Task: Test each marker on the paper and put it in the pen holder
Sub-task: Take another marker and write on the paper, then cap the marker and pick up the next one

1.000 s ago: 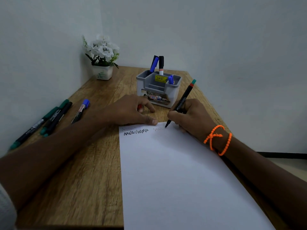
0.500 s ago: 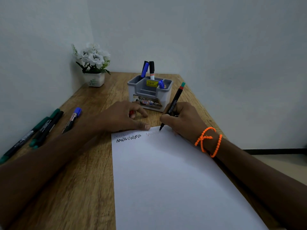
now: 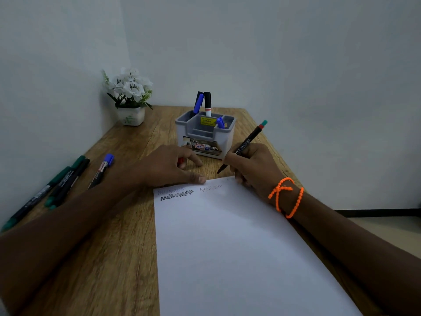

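Right hand [image 3: 255, 165] grips a slim black Faber-Castell marker [image 3: 245, 145] with teal end, tip just off the paper [image 3: 227, 247]; left hand [image 3: 168, 166] pinches a red cap [image 3: 180, 161]

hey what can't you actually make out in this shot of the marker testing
Head view only:
- Red object under the left hand: fingers cover most of it.
- Pen holder label: too small to read.
- Faint scribbles on the paper: colour unclear.
- Left markers' near ends: forearm hides them.

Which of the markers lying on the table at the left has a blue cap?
The blue-capped marker, lying alone nearest the left hand. The other markers lie together farther left, with green or dark caps.
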